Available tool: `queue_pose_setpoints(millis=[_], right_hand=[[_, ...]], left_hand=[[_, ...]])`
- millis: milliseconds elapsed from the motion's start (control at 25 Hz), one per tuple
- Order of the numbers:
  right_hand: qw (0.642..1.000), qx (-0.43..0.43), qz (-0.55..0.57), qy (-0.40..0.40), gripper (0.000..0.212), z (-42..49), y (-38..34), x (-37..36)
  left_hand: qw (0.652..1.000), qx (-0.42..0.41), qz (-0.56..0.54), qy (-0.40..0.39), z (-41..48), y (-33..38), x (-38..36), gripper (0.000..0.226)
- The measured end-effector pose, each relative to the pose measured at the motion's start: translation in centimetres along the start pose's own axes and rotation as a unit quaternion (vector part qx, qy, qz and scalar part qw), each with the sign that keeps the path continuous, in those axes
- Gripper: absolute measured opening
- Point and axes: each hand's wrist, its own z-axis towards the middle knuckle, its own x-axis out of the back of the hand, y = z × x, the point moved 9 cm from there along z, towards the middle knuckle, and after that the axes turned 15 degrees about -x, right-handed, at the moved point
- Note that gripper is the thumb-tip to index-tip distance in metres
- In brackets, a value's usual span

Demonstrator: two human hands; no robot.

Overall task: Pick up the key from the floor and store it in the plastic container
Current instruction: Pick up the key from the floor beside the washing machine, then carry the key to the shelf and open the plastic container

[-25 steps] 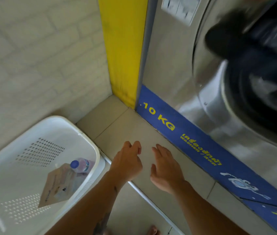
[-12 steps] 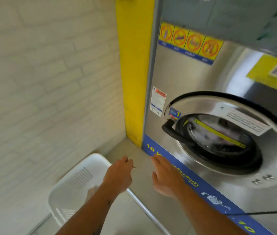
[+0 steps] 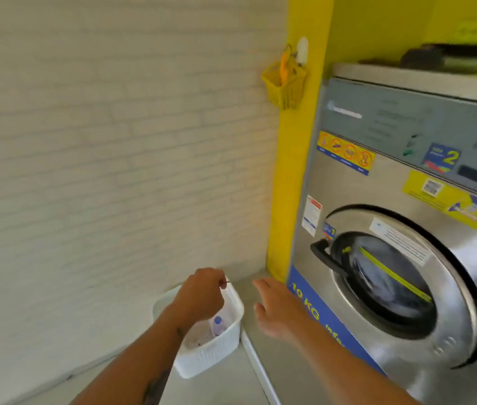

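While the left hand (image 3: 200, 290) hangs above the white plastic container (image 3: 211, 350) on the floor, its fingertips pinch a thin dark sliver, seemingly the key (image 3: 227, 282), though blur hides its shape. Beside the washing machine (image 3: 406, 229), the right hand (image 3: 278, 309) is empty, fingers loosely spread.

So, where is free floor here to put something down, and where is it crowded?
Bare floor lies between the white basket and the washing machine, towards the yellow column. The basket is crowded: a bottle inside, the left hand above.
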Motion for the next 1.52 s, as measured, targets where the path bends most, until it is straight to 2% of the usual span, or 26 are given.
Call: queue_pose_setpoints(millis=[280, 480, 760, 960, 1120, 1520], right_hand=[[0.992, 0.114, 0.006, -0.054, 0.046, -4.9, -13.8, -1.2], [0.975, 0.184, 0.009, -0.127, 0.05, -10.5, -27.1, -4.8], [0.952, 0.232, 0.028, -0.195, 0.047, -21.3, -46.3, -12.6], [0.928, 0.283, 0.032, -0.239, 0.047, -29.2, -59.2, -17.7], [0.903, 0.338, 0.02, -0.265, 0.048, -34.6, -68.9, -21.8], [0.833, 0.433, 0.014, -0.345, 0.045, -41.3, -91.0, -34.0]], left_hand=[[0.985, 0.125, -0.078, 0.095, -14.6, -5.5, 8.8, 0.031], [0.949, 0.219, -0.13, 0.189, -28.0, -12.6, 14.9, 0.032], [0.903, 0.285, -0.173, 0.27, -49.2, -22.8, 22.0, 0.03], [0.874, 0.333, -0.161, 0.316, -63.1, -28.3, 26.8, 0.029], [0.835, 0.386, -0.146, 0.364, -72.8, -32.7, 29.9, 0.028], [0.751, 0.506, -0.146, 0.398, -89.6, -46.8, 34.2, 0.027]])
